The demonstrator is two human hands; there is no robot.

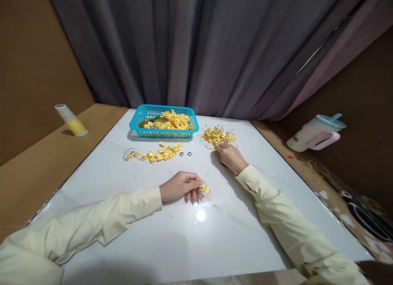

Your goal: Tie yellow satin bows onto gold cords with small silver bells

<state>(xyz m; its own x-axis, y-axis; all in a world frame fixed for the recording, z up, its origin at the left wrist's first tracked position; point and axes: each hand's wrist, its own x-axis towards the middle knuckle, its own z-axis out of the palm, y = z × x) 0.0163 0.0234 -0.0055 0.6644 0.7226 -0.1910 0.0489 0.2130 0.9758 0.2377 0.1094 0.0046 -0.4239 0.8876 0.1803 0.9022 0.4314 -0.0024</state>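
Note:
My left hand rests on the white table sheet, fingers curled round a small yellow ribbon bow with a silver bell and a thin wire. My right hand reaches forward to a pile of finished yellow bows with wire loops; its fingertips touch the pile's near edge and are curled, and whether they hold a piece is hidden. A row of loose yellow bows lies left of centre, with two silver bells beside it. A turquoise basket behind holds more bows.
A white and yellow bottle lies on the wooden desk at the left. A pink and teal lidded jug lies on its side at the right. Scissors and thread scraps sit along the right edge. A grey curtain hangs behind.

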